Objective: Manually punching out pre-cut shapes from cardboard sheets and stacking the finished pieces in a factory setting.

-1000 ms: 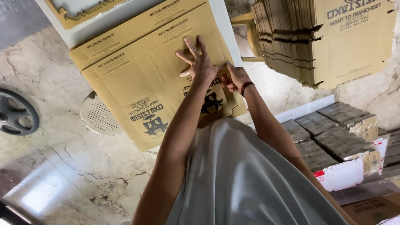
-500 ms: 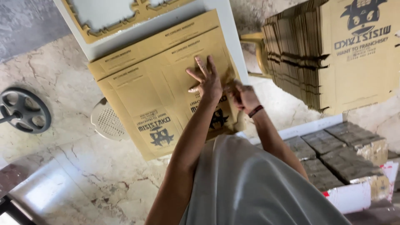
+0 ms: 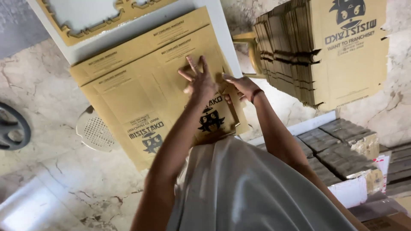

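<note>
A flat, unfolded brown cardboard box blank (image 3: 141,98) with black print lies on a white table (image 3: 222,32) in front of me. My left hand (image 3: 198,81) presses flat on it with the fingers spread. Just to the right, my right hand (image 3: 239,85), a dark band on its wrist, pinches a flap at the blank's right edge. A second printed blank lies beneath and to the left of the top one.
A thick stack of the same flat cardboard blanks (image 3: 321,51) stands at the upper right. Bundles of dark sheets in a white box (image 3: 342,154) sit at the lower right. A white perforated stool (image 3: 96,130) and a black wheel-shaped object (image 3: 13,128) rest on the marble floor at left.
The view has shifted, so the blank and both hands sit slightly lower and to the right in the picture. Both hands stay on the same spot of the blank, the right still on the flap.
</note>
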